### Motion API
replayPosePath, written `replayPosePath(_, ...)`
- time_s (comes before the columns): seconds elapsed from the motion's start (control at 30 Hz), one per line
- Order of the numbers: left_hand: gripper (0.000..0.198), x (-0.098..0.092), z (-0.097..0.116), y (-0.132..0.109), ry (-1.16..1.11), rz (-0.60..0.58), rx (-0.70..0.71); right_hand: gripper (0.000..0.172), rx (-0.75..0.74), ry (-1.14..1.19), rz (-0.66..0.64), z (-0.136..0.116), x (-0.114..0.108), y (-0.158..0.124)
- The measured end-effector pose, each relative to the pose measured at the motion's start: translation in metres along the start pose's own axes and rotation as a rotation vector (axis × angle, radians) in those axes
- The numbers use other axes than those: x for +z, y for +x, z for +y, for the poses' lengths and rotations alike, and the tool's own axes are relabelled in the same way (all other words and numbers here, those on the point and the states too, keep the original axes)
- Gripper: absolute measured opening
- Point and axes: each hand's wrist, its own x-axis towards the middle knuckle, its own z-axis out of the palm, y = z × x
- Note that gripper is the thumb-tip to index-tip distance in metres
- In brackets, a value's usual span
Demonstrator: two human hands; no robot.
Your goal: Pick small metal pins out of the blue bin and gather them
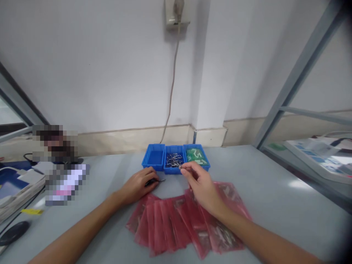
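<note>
In the head view the work looks to be partway through: whitish contents show in some of the fanned translucent pink-red plastic bags (162, 223) on the table, while slim silver metal pieces (174, 160) and green-and-white flat pieces (195, 157) remain in two of three blue plastic boxes (172, 171) behind. The left hand (142, 182) curls around a dark slender metal-tipped item (150, 182); the right hand (202, 187) pinches something too small to identify beside the middle box. The smooth pale grey table (110, 244) meets a white wall (115, 73) with a beige cable (172, 84) plugged in.
</note>
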Motion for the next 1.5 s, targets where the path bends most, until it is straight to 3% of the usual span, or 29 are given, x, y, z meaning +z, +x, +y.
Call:
replayPosePath(0.6,0.013,-0.001,0.001,0.000,0.008,-0.005,-0.005,0.029,0.105,0.113,-0.043,-0.001,0.000,0.000)
replayPosePath(0.83,0.016,-0.001,0.000,0.000,0.013,-0.018,0.006,0.040,0.180,0.220,0.041,0.001,-0.006,0.008)
replayPosePath(1.13,0.017,-0.003,0.001,0.000,-0.001,-0.011,0.026,0.020,0.000,0.016,-0.029,0.010,-0.004,0.007)
replayPosePath(1.33,0.017,-0.003,0.002,-0.001,0.001,-0.017,0.029,0.016,0.029,0.040,-0.046,0.012,-0.002,0.008)
replayPosePath(1.5,0.016,-0.003,0.001,0.000,0.010,-0.027,0.002,0.024,0.050,0.031,-0.090,0.013,-0.002,0.009)
